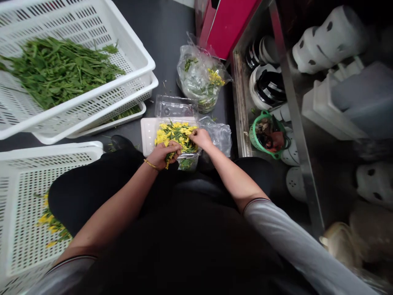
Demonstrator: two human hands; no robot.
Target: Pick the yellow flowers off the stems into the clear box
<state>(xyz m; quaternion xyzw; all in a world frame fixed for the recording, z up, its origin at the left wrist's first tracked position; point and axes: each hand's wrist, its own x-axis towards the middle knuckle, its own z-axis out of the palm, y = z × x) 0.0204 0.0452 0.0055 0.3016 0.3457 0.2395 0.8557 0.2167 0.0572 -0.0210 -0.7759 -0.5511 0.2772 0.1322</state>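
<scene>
A pile of yellow flowers with green stems fills a clear plastic clamshell box that rests on a white tray on the dark floor. My left hand is closed round a small bunch of these flowers at the near edge of the pile. My right hand pinches flowers at the pile's right side, fingers curled. Both forearms reach forward over my dark-clothed lap.
Stacked white perforated crates at upper left hold green stems. Another white crate at lower left holds a few yellow flowers. A clear bag of flower scraps stands behind. A metal shelf with shoes and a green basket is on the right.
</scene>
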